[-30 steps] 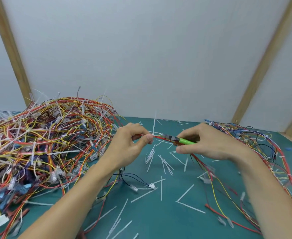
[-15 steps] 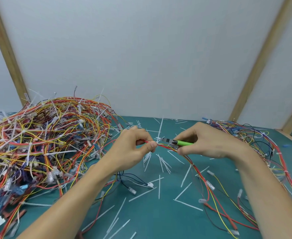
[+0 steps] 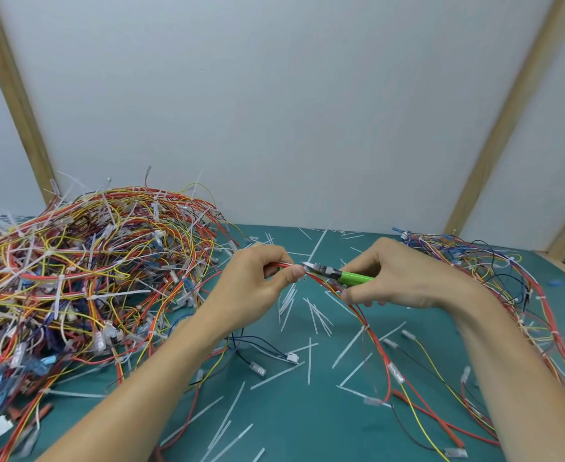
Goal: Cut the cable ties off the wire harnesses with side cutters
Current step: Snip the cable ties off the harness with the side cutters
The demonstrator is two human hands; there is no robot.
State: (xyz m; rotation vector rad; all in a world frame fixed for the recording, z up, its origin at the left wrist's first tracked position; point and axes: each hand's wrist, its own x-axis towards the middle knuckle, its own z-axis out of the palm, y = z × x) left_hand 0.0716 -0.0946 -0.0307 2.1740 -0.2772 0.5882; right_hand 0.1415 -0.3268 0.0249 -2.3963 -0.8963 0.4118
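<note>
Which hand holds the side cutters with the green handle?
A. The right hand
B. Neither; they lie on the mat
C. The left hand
A: the right hand grips the green-handled side cutters, whose tip meets the wire bundle pinched in the left hand.

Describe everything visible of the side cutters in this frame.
The side cutters have bright green handles and a dark metal head ending in short pointed silvery blades. They lie roughly level above the teal mat, tips pointing left. The right hand grips the handles, hiding most of them. The tips meet the red-and-yellow wire bundle pinched by the left hand. Blade opening cannot be told.
</note>
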